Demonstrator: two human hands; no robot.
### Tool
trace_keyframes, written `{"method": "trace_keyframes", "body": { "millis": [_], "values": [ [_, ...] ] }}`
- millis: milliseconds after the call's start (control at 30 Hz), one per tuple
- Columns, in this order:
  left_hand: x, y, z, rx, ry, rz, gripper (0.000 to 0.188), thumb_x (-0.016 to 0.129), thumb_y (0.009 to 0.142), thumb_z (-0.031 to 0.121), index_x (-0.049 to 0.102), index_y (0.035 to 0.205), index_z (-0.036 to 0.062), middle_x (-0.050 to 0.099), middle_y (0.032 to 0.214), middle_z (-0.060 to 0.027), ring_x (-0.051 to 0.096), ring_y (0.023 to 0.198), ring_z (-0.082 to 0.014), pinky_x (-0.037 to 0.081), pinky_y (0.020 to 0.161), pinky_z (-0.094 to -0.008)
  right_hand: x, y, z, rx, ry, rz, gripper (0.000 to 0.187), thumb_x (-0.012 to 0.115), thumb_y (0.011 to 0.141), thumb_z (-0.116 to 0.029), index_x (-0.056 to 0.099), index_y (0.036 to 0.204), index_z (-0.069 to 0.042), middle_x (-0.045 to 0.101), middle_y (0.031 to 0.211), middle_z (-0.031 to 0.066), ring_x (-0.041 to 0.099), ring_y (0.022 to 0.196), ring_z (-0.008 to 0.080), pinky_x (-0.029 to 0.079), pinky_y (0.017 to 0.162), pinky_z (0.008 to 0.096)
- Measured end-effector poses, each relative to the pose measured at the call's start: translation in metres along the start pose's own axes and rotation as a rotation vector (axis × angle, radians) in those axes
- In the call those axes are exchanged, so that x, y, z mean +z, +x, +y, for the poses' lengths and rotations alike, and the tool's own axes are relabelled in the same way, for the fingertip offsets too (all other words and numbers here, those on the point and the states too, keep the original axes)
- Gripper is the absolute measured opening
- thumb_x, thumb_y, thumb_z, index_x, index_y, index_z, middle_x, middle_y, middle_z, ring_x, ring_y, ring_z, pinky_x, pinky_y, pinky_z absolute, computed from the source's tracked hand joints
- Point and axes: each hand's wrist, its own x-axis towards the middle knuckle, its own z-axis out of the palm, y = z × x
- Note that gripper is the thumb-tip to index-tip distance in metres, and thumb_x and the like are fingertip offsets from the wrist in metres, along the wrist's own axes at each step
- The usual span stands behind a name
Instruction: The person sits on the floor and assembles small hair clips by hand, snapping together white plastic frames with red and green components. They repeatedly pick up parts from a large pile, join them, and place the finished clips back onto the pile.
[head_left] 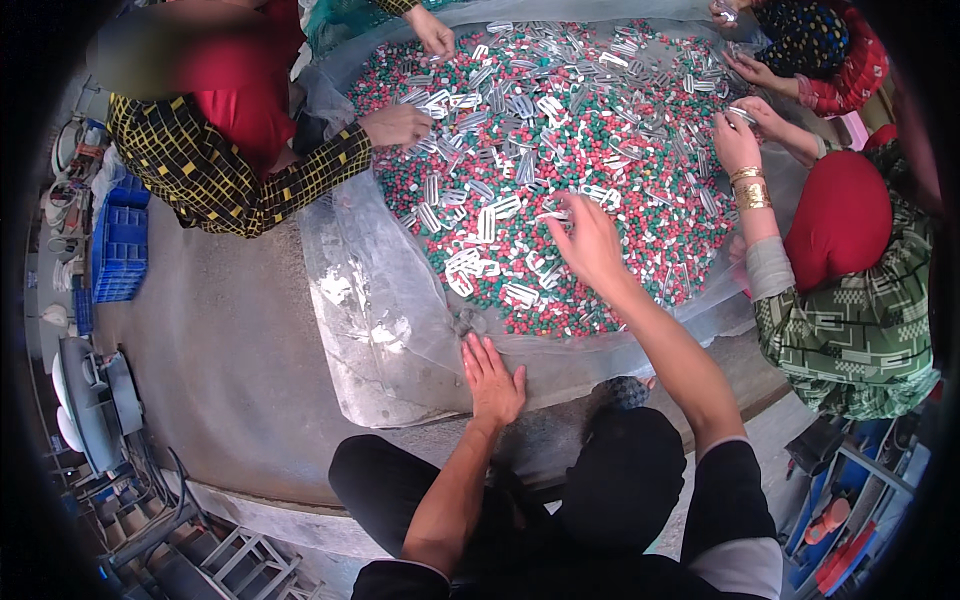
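A wide heap of small red, green and white pellets [570, 322] lies on a translucent sheet [375, 270], strewn with white and clear slotted plastic pieces [487, 225]. My left hand [492, 380] rests palm down on the near edge of the sheet, fingers stretched out and holding nothing. Over the middle of the heap, my right hand [590, 240] has its thumb and fingers closed around a white slotted plastic piece [553, 214]. Part of that piece is hidden by my fingers. More slotted pieces [520, 294] lie just left of my right hand.
A person in a yellow-checked sleeve [310, 180] reaches into the heap from the left. Other people sit at the right, one with a gold-banded wrist [750, 188]. Blue crates [122, 240] and a grey fan-like machine [95, 400] stand far left; a metal rack [860, 490] stands lower right.
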Motion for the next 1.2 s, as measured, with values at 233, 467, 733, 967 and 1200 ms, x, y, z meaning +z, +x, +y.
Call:
{"method": "trace_keyframes", "body": {
  "millis": [233,467,733,967,1200],
  "values": [
    [-0.02,0.008,0.024,0.064,-0.07,0.03,0.087,0.063,0.091,0.032,0.015,0.15,-0.0111,0.009,0.158,-0.0342,0.011,0.146,-0.051,0.013,0.119,-0.0545,0.037,0.066,0.013,0.114,0.038,0.097,0.027,0.067,0.087,-0.01,0.052,0.108,-0.003,0.067,0.085,0.0103,0.066,0.073,0.0269,0.053,0.07,0.0398],
    [-0.146,0.039,0.061,0.227,-0.295,0.38,0.033,0.07,0.087,0.022,0.062,0.113,0.0014,0.066,0.109,-0.0176,0.063,0.102,-0.0364,0.049,0.091,-0.0434,-0.006,-0.035,-0.017,0.197,0.746,-0.165,0.03,0.069,0.086,-0.002,0.05,0.11,-0.001,0.061,0.086,0.0043,0.059,0.076,0.0109,0.05,0.068,0.0263],
    [-0.177,0.059,0.073,0.465,-0.269,0.118,0.016,0.066,0.087,0.016,0.061,0.082,0.0017,0.064,0.077,-0.0158,0.063,0.074,-0.0364,0.051,0.068,-0.0453,-0.063,-0.084,-0.074,0.301,0.709,-0.496,0.017,0.055,0.097,-0.004,0.044,0.11,-0.001,0.058,0.082,0.0033,0.054,0.071,0.0082,0.045,0.064,0.0257],
    [-0.162,0.058,0.076,0.586,-0.299,0.221,0.013,0.065,0.085,0.01,0.059,0.078,0.0017,0.059,0.071,-0.0147,0.06,0.068,-0.0351,0.049,0.064,-0.0454,-0.06,-0.091,-0.07,0.236,0.62,-0.489,0.019,0.052,0.099,-0.004,0.036,0.11,-0.002,0.057,0.08,0.0054,0.053,0.07,0.0085,0.044,0.061,0.026],
    [-0.169,0.061,0.069,0.587,-0.359,0.198,0.015,0.066,0.087,0.01,0.059,0.076,0.0023,0.058,0.07,-0.0134,0.059,0.067,-0.0339,0.049,0.063,-0.0441,-0.058,-0.096,-0.072,0.284,0.823,-0.426,0.026,0.052,0.099,0.0,0.029,0.111,-0.003,0.055,0.081,0.0051,0.054,0.072,0.0069,0.053,0.069,0.0255]
  ]
}}
